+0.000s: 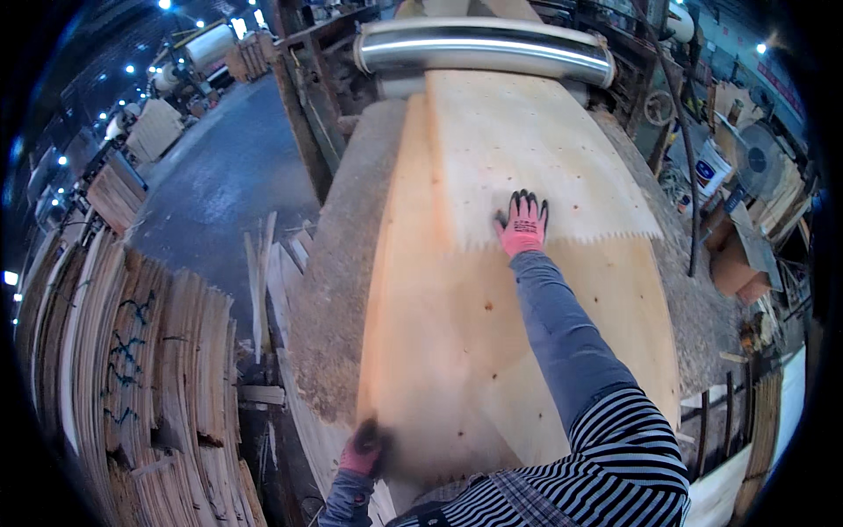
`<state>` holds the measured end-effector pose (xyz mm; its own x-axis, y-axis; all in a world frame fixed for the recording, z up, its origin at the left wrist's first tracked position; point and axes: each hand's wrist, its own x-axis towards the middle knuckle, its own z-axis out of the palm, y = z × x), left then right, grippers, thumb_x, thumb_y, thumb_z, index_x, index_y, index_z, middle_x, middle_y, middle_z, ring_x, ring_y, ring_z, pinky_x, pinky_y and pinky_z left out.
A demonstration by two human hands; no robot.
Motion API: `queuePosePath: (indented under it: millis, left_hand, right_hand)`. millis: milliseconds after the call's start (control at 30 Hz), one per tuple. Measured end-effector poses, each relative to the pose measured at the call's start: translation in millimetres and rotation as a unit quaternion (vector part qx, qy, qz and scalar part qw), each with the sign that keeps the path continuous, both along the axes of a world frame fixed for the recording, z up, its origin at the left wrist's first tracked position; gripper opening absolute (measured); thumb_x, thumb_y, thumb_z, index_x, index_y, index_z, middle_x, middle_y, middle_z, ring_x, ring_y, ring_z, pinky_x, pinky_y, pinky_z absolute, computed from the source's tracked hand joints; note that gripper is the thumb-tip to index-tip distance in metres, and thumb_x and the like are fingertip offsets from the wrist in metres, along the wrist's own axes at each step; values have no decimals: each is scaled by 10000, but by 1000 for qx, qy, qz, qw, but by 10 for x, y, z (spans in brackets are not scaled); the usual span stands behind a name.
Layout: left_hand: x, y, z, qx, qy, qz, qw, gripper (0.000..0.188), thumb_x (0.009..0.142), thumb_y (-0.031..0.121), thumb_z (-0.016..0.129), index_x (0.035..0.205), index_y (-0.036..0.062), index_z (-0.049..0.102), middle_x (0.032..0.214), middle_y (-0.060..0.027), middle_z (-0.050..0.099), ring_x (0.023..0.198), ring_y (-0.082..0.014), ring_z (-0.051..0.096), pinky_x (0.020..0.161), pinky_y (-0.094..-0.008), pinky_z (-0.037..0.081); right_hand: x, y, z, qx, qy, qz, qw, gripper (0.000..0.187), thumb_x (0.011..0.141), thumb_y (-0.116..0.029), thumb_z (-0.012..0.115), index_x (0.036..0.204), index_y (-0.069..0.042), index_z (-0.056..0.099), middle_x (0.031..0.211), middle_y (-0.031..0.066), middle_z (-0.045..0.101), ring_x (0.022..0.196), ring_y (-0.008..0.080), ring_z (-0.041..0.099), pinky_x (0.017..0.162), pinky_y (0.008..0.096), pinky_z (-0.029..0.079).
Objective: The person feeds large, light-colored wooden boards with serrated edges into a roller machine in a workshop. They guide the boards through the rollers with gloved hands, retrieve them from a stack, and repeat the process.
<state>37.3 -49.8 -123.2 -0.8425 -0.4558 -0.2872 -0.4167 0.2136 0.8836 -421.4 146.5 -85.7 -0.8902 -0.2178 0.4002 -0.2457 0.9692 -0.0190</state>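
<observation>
My right hand, in a pink and black glove, lies flat with fingers spread near the jagged front edge of a pale wood veneer sheet. That sheet overlaps a larger, yellower veneer sheet with small knots. Its far end reaches a shiny metal roller. At the near left edge of the veneer is my left hand, gloved alike. Motion blurs its fingers, so whether it grips the edge cannot be made out.
A worn, dusty bed supports the veneer. Tall stacks of veneer stand at the left, beside a blue-grey floor. On the right are a white bucket, a fan, a hanging cable and a cardboard box.
</observation>
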Motion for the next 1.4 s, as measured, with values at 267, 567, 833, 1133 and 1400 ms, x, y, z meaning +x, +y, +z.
queuePosePath:
  millis: [267, 567, 833, 1133, 1400]
  left_hand:
    - [-151, -37, 610, 219, -15, -93, 971, 396, 791, 195, 563, 1135, 23, 470, 1004, -55, 557, 906, -112, 502, 783, -248, 405]
    - [-331, 560, 1359, 301, 208, -271, 890, 501, 827, 98, 485, 1264, 1, 261, 1157, -99, 447, 1038, -166, 438, 875, -271, 355]
    - [-29, 405, 1261, 452, 265, -238, 818, 618, 786, 201, 505, 1291, 24, 195, 1248, -164, 329, 1117, -267, 362, 911, -345, 331]
    - [-72, 286, -19, -191, 32, -90, 977, 787, 683, 354, 612, 1284, 41, 212, 1257, -234, 304, 1151, -355, 316, 934, -402, 306]
    - [39, 318, -214, -373, -85, -18, 924, 784, 633, 414, 626, 1227, 14, 308, 1198, -206, 395, 1040, -346, 441, 843, -423, 371]
  right_hand:
    - [2066, 342, 239, 24, -84, 352, 932, 571, 776, -415, 468, 1236, -97, 352, 1267, 157, 305, 1195, 317, 252, 980, 495, 177]
    - [4417, 1287, -57, 25, -305, 249, 919, 690, 646, -434, 604, 1154, -8, 414, 1213, 239, 340, 1150, 403, 288, 958, 524, 193]
    - [5065, 1586, 872, -191, 18, 178, 965, 528, 780, -369, 451, 1074, 69, 469, 1056, 245, 495, 957, 400, 477, 853, 435, 361]
    - [3516, 801, 1100, -143, 14, 169, 975, 404, 682, -164, 583, 1063, -50, 512, 1022, 147, 537, 927, 295, 521, 789, 373, 423]
    - [1580, 420, 574, -142, 43, 180, 972, 397, 724, -177, 549, 1109, -108, 480, 1051, 120, 525, 932, 276, 516, 780, 360, 422]
